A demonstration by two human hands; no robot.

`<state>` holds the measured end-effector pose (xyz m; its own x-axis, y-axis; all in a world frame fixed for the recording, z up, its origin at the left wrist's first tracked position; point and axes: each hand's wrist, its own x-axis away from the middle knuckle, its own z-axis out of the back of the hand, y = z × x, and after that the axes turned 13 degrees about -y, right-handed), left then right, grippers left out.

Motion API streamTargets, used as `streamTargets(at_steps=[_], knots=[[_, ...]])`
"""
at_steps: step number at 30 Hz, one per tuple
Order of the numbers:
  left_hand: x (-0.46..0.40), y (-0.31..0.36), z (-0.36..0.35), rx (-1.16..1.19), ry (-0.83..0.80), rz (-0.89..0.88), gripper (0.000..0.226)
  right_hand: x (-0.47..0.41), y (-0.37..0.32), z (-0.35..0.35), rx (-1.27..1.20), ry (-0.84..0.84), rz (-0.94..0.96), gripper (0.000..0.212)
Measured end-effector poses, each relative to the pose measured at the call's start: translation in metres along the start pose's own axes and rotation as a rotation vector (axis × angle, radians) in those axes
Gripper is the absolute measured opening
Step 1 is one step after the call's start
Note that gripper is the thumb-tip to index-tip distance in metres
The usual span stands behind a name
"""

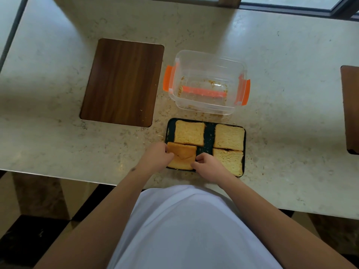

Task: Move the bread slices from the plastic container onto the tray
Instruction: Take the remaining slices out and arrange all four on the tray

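A dark rectangular tray (208, 135) lies near the counter's front edge with several bread slices on it. Two slices lie at the back, one on the left (189, 133) and one on the right (229, 137). A third slice (229, 161) fills the front right. The front-left slice (182, 154) is darker and folded. My left hand (158, 155) grips its left edge and my right hand (206, 162) pinches its right edge. Behind the tray stands the clear plastic container (208, 82) with orange clips, holding only crumbs.
A dark wooden board (122, 82) is set flat on the pale stone counter (291, 74), left of the container. Another wooden piece (351, 109) shows at the right edge. Crumbs lie scattered around the container and tray. The counter's front edge runs just below the tray.
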<state>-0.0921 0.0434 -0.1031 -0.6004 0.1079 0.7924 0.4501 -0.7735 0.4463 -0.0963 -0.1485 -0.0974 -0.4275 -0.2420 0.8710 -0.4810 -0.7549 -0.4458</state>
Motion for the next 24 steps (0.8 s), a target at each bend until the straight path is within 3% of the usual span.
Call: streamTargets(at_steps=[3, 7, 11, 24], knots=[[-0.002, 0.002, -0.003, 0.020, -0.017, -0.015, 0.025, 0.001, 0.004, 0.002, 0.022, 0.007, -0.003, 0.036], [-0.003, 0.010, -0.008, 0.017, -0.026, -0.039, 0.012, 0.003, 0.009, 0.007, 0.043, 0.022, -0.019, 0.032], [-0.006, 0.013, -0.007, 0.029, -0.063, -0.027, 0.028, 0.006, 0.012, 0.013, 0.051, 0.027, -0.025, 0.031], [-0.017, 0.035, 0.024, 0.212, -0.009, -0.025, 0.013, -0.004, -0.016, 0.037, -0.200, 0.122, 0.028, 0.064]])
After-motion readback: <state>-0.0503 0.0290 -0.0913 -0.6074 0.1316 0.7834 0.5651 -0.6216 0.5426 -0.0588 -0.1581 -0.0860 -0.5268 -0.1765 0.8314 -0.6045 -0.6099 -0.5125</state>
